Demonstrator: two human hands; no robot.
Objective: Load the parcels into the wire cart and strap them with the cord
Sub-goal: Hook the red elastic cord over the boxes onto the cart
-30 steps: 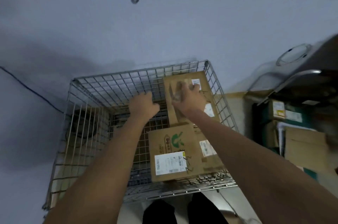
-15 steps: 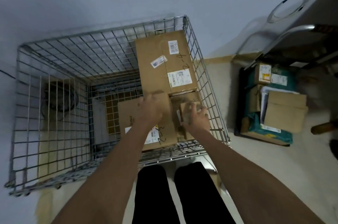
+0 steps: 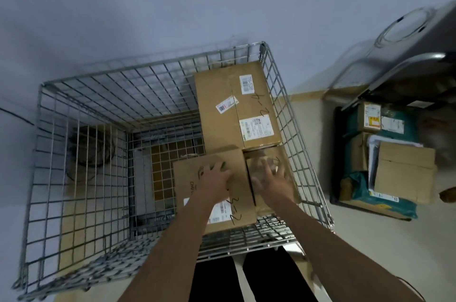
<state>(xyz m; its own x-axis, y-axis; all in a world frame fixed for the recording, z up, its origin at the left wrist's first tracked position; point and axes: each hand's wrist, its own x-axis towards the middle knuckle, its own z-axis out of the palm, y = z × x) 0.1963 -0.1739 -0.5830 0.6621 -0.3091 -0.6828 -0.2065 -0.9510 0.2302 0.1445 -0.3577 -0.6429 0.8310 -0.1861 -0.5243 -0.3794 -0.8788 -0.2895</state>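
Note:
The wire cart (image 3: 153, 66) stands against the wall in front of me. A large cardboard box (image 3: 222, 109) with several labels fills its far right side. A box marked "3-2" (image 3: 240, 205) lies nearer, and my left hand (image 3: 216, 178) rests flat on its top. A small taped parcel (image 3: 283, 153) sits in the near right corner between that box and the cart's wall. My right hand (image 3: 271, 179) lies on the parcel with fingers spread, slightly blurred. A dark coiled cord (image 3: 92, 147) shows through the cart's left wall.
More parcels (image 3: 404, 171) and green mailer bags are piled on a dark tray on the floor to the right. A grey appliance (image 3: 414, 30) stands beyond them. The cart's left half holds no boxes. My legs are at its near edge.
Both hands came back from the far box to the near right corner. The right hand, which gripped the small parcel half a second ago, now lies on it with fingers spread.

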